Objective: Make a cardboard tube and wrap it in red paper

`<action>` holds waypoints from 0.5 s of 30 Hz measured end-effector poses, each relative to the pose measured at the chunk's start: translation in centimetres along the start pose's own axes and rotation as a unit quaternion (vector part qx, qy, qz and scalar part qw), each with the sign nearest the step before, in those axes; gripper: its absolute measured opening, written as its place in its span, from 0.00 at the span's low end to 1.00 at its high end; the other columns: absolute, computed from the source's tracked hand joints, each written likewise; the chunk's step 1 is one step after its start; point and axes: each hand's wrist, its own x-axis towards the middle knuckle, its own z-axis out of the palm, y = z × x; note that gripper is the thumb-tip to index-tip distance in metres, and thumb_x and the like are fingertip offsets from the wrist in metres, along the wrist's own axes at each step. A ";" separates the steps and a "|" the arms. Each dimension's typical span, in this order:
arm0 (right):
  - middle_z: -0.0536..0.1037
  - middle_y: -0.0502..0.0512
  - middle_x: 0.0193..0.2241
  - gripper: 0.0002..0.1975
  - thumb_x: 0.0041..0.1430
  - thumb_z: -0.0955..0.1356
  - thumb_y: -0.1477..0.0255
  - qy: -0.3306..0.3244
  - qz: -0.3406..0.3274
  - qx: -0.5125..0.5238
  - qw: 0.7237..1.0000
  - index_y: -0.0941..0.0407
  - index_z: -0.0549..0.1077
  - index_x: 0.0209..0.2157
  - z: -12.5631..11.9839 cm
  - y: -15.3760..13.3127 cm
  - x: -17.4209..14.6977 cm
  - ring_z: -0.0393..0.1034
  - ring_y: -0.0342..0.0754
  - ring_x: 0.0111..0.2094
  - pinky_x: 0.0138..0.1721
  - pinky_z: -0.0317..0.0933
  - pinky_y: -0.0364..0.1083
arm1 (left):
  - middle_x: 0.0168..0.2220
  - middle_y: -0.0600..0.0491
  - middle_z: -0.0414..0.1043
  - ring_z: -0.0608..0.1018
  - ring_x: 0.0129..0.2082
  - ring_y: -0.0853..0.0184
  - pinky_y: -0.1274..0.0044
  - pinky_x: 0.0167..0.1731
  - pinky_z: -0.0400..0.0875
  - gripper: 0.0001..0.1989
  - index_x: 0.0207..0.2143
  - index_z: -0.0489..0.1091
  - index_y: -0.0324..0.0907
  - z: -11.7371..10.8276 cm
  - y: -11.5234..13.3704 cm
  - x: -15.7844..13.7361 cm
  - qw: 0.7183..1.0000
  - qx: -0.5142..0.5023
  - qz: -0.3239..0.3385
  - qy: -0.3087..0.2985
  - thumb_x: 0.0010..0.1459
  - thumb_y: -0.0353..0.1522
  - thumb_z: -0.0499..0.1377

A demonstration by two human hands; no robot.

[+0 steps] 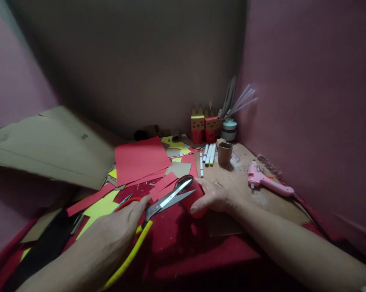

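My left hand (pixel 119 227) is closed around a pair of scissors (pixel 165 202) with a long yellow handle. Their metal blades stand apart and point at a short red paper-covered cardboard tube (pixel 198 209). The tube is tilted, its dark open end towards the blade tips, and my right hand (pixel 212 196) grips it from the right. One blade overlaps the tube's rim in view; whether it touches I cannot tell. An orange loop (pixel 126 203) shows just beyond my left hand, partly hidden by it. Small red paper pieces (pixel 164 184) lie behind the blades.
Red sheets (pixel 142 160), yellow paper (pixel 102 207) and a large cardboard piece (pixel 55 148) are at left. Several markers (pixel 209 155), a brown tube (pixel 224 153) and two decorated red-and-brown tubes (pixel 203 130) stand or lie behind. A pink glue gun (pixel 266 180) with its cord is at right.
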 end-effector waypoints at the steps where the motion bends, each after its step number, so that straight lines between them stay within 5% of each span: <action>1: 0.74 0.50 0.29 0.23 0.32 0.77 0.78 -0.002 -0.002 0.000 1.000 0.59 0.72 0.35 0.0 0.0 0.0 0.67 0.43 0.29 0.32 0.62 0.42 | 0.39 0.41 0.78 0.80 0.31 0.54 0.70 0.26 0.73 0.26 0.51 0.70 0.36 -0.1 0.2 0.0 0.996 0.078 0.033 -0.028 0.50 0.26 0.46; 7: 0.74 0.51 0.29 0.22 0.34 0.77 0.79 0.000 0.001 0.002 1.000 0.60 0.72 0.35 0.0 0.0 -0.1 0.66 0.42 0.29 0.31 0.62 0.40 | 0.34 0.37 0.78 0.76 0.18 0.61 0.70 0.20 0.73 0.29 0.51 0.69 0.26 -0.4 0.6 0.1 0.965 0.233 0.076 -0.092 0.52 0.23 0.38; 15: 0.74 0.51 0.30 0.24 0.33 0.76 0.78 0.036 0.011 -0.009 0.999 0.59 0.71 0.37 0.1 -0.1 -0.1 0.67 0.44 0.29 0.32 0.63 0.42 | 0.37 0.35 0.78 0.80 0.23 0.60 0.72 0.19 0.74 0.29 0.48 0.70 0.24 0.0 0.1 0.2 0.960 0.246 0.124 -0.049 0.51 0.21 0.38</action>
